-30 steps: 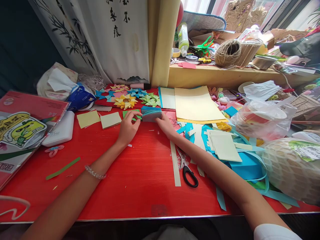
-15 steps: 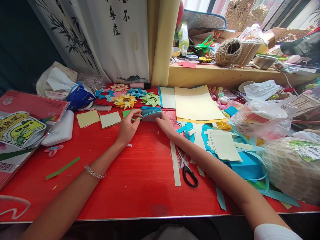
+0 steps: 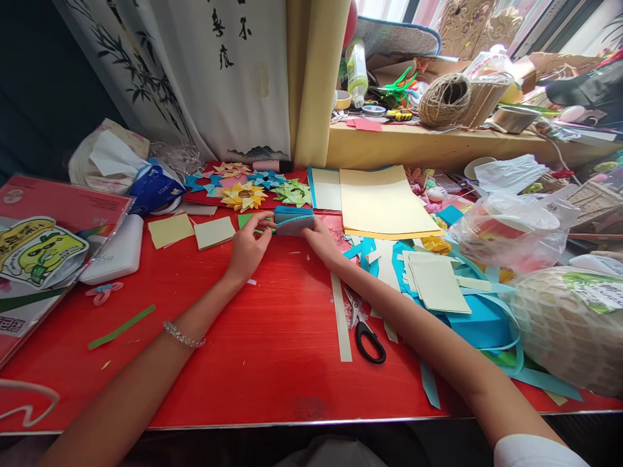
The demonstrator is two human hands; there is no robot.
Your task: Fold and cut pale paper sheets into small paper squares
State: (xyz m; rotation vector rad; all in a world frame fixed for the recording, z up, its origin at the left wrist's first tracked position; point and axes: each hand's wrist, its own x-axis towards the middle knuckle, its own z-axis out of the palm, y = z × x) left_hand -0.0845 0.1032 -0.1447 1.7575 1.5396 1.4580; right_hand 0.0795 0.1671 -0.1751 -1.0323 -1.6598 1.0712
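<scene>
Between my two hands is a small stack of blue paper [image 3: 294, 224], its sheets slightly bent and fanned along the top edge. My left hand [image 3: 250, 245] has its thumb and fingers closed at the stack's left edge. At the right edge my right hand [image 3: 323, 242] grips the stack, its fingertips partly hidden behind the paper. A green paper piece [image 3: 244, 220] lies on the red table just behind my left fingers. Folded paper stars, among them a yellow star [image 3: 244, 195] and a green star [image 3: 293, 192], lie beyond the stack.
Pale square sheets [image 3: 214, 232] lie left of my hands. Black-handled scissors [image 3: 370, 342] rest below my right forearm beside a long paper strip [image 3: 342, 324]. Large cream sheets [image 3: 384, 201], blue scraps and a netted bundle [image 3: 567, 331] crowd the right side. A tissue pack [image 3: 156, 188] stands left.
Both hands stay on the blue paper stack in nearly the same place. The view has shifted very slightly.
</scene>
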